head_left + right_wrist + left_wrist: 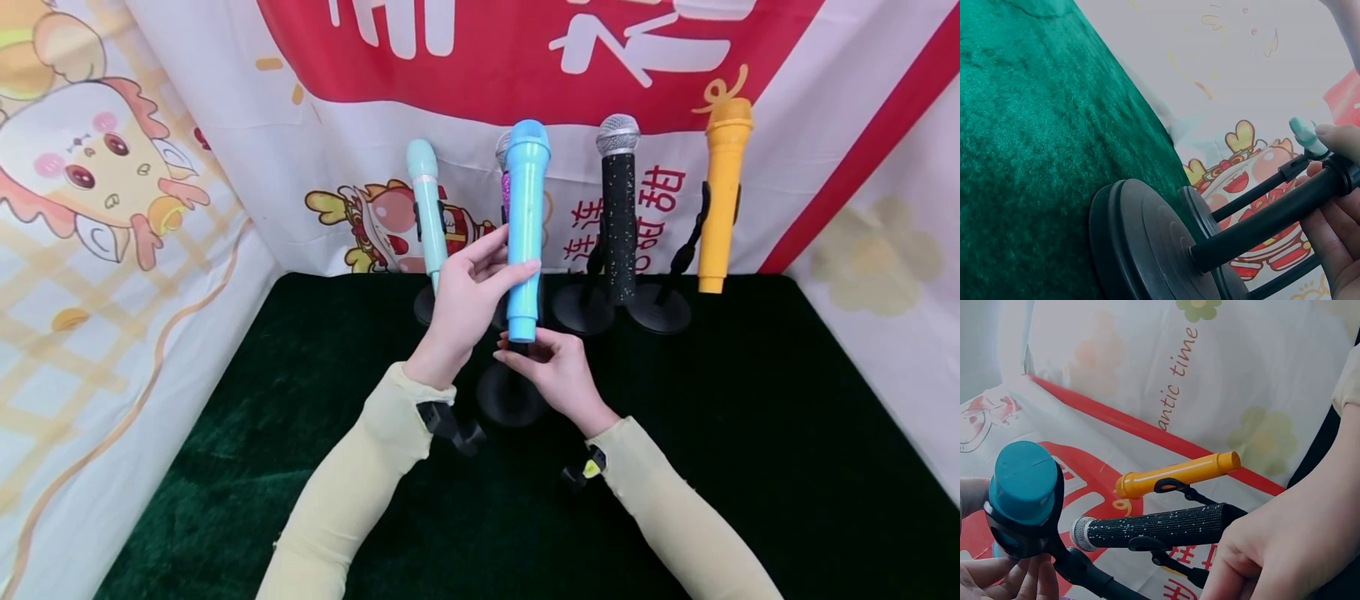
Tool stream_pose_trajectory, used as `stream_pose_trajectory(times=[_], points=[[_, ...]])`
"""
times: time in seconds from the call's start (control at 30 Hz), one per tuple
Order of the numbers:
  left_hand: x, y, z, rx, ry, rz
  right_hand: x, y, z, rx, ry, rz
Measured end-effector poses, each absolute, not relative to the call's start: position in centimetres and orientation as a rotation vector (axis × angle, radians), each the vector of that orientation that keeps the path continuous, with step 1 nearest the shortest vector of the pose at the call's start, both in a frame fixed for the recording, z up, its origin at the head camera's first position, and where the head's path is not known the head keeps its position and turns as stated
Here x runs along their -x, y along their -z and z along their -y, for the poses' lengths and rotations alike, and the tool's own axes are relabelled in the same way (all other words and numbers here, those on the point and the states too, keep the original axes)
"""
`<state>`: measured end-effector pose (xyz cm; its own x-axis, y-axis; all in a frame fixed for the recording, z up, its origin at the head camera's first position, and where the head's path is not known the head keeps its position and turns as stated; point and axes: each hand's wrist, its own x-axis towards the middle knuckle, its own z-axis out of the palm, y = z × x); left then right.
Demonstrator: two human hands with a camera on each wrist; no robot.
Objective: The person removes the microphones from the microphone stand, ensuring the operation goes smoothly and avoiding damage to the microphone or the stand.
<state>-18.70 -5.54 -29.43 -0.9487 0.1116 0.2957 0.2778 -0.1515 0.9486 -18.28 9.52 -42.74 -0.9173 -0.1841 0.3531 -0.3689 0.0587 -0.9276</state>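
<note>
A light-blue microphone [528, 200] stands nearly upright in the middle of the head view. My left hand [461, 304] holds it, with thumb and fingers about its body. The left wrist view shows its blue end sitting within the black clip [1025, 534] of a microphone stand. Below the microphone, my right hand [562, 375] pinches the upper part of that stand's black pole [1260, 222]. The stand's round base [512, 398] is low over the green cloth and appears tipped in the right wrist view.
Behind stand a mint microphone [429, 208], a black speckled one [619, 217] and a yellow one [723, 192], each on a black stand. A purple microphone [505, 187] is mostly hidden behind the blue one. Dark green cloth [750, 417] covers the table; printed curtains [315, 167] enclose it.
</note>
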Motion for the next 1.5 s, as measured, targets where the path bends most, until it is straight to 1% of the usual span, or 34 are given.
stream_pose_trajectory(times=[0.53, 1.17, 1.5], points=[[20.4, 28.5, 5.2, 0.471, 2.223, 1.943, 18.2, 42.7, -9.3, -0.6, -1.986, 2.159], [21.1, 27.5, 5.1, 0.434, 2.137, 1.964, 18.2, 42.7, -9.3, -0.574, -1.99, 2.182], [21.7, 26.2, 5.2, 0.484, 2.1, 1.872, 18.1, 42.8, -9.4, -0.56, -1.976, 2.201]])
